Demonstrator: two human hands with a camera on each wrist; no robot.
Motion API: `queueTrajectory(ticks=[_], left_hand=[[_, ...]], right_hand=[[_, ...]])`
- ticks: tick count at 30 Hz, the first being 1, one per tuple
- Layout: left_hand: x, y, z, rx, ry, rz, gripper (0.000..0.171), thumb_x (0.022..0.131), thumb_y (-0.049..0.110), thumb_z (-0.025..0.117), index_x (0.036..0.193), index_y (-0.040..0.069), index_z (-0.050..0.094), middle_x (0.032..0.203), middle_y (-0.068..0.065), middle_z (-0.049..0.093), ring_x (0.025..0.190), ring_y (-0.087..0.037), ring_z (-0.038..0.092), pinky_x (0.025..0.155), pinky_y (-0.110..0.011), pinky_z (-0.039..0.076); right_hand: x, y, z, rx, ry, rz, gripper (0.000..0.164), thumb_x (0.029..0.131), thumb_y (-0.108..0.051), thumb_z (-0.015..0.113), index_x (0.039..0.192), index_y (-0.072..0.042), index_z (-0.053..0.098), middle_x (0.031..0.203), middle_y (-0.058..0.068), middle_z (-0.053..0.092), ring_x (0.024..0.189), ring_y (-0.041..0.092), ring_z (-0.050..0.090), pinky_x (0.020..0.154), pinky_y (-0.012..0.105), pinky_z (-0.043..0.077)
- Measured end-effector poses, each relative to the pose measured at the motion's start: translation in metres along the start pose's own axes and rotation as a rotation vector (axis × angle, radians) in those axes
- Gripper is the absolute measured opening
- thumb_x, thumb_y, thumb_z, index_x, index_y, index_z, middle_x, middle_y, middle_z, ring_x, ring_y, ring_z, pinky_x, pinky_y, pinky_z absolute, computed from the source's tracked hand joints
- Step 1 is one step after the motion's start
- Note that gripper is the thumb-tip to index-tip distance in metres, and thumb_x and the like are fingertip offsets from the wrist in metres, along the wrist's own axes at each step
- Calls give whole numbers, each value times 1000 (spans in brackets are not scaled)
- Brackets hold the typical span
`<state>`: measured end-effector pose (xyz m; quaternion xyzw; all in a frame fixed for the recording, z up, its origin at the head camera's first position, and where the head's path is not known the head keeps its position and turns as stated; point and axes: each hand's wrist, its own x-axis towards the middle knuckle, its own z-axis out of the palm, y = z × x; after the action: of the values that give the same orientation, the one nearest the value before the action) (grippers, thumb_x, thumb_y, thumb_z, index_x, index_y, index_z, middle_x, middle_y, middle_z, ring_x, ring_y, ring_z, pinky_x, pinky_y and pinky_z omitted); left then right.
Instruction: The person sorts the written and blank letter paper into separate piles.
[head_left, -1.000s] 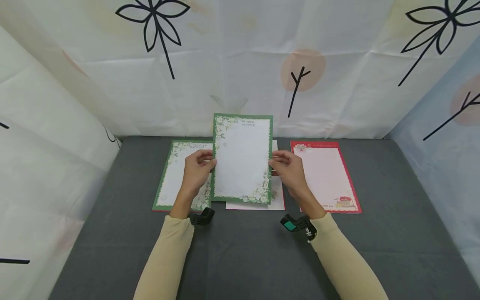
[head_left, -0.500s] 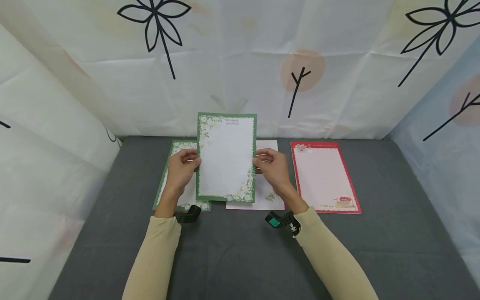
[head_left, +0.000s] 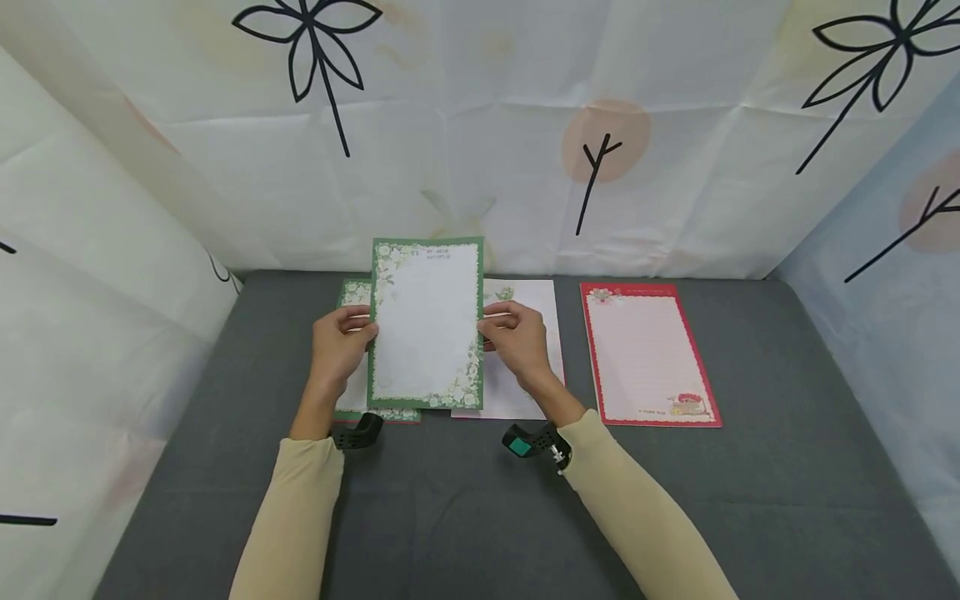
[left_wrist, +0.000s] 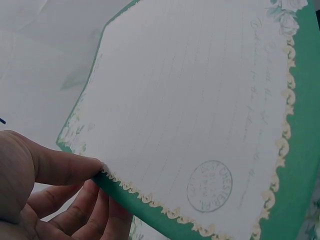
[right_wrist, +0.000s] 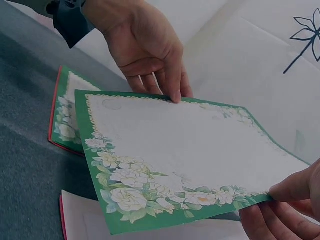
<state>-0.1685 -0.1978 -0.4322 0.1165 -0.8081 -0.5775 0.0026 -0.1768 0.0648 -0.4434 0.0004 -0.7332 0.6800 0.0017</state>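
Note:
Between both hands a green-bordered sheet of letter paper [head_left: 427, 325] with white flowers is held up, raised off the table. My left hand [head_left: 337, 350] pinches its left edge, thumb on the printed face and fingers behind, as the left wrist view shows. The right hand [head_left: 519, 342] pinches the opposite edge the same way. Behind the sheet, to the left, lies a green floral stack of paper [head_left: 356, 293], mostly hidden. A white sheet with a small floral print [head_left: 525, 296] lies partly covered behind my right hand.
A red-bordered writing sheet [head_left: 651, 354] lies on the right of the dark grey tabletop [head_left: 450, 517]. White printed cloth [head_left: 480, 150] hangs behind the table and along both sides.
Both hands have carried the green-bordered sheet leftward, from over the white sheet toward the green stack. Lately it has also come slightly lower. The papers on the table stay put.

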Motion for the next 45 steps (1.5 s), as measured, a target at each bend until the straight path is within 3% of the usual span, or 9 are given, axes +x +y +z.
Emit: queueTrajectory(ticks=[6, 13, 18, 23, 26, 38, 45], left_hand=[[0, -6, -9, 48, 29, -16, 40, 101, 5, 59, 140, -1, 57, 128, -25, 58, 115, -37, 56, 91, -40, 48], [1, -11, -17, 85, 38, -39, 41, 100, 6, 59, 140, -2, 58, 127, -26, 57, 117, -39, 56, 91, -45, 47], [2, -16, -22, 117, 31, -61, 42, 100, 7, 59, 141, -1, 56, 128, -27, 57, 118, -41, 55, 91, -47, 47], [5, -21, -25, 154, 51, -61, 42, 99, 6, 59, 141, -2, 57, 128, -28, 58, 116, -42, 55, 88, -47, 48], [6, -22, -25, 183, 69, -62, 41, 99, 5, 58, 139, -1, 58, 126, -28, 60, 114, -42, 57, 85, -46, 50], [8, -23, -28, 326, 142, -69, 38, 98, 11, 58, 135, 0, 63, 121, -25, 64, 108, -42, 61, 83, -52, 51], [9, -25, -31, 367, 166, -59, 40, 98, 14, 60, 135, -4, 62, 120, -27, 63, 109, -43, 60, 88, -55, 48]], right_hand=[[0, 4, 15, -16, -6, 23, 18, 92, 0, 70, 110, 2, 71, 89, 18, 75, 64, 22, 72, 70, 46, 60], [-1, 8, 31, -35, -19, 44, 19, 92, -1, 70, 111, 2, 71, 90, 16, 75, 64, 23, 73, 69, 45, 61], [-2, 10, 41, -44, -33, 56, 19, 93, 0, 68, 112, 3, 70, 92, 17, 75, 68, 32, 73, 70, 47, 60], [-2, 9, 50, -77, -53, 44, 19, 94, -2, 66, 112, 3, 71, 94, 18, 75, 69, 32, 72, 64, 37, 60], [-2, 11, 55, -124, -60, 37, 20, 94, -3, 65, 112, 2, 71, 93, 16, 75, 67, 28, 72, 60, 31, 57], [1, 7, 68, -338, -149, 49, 32, 92, -7, 58, 120, 2, 71, 98, 11, 73, 77, 20, 69, 64, 30, 52], [1, 4, 73, -400, -234, 120, 40, 95, -13, 63, 132, 3, 64, 110, 12, 72, 93, 24, 69, 79, 38, 56]])
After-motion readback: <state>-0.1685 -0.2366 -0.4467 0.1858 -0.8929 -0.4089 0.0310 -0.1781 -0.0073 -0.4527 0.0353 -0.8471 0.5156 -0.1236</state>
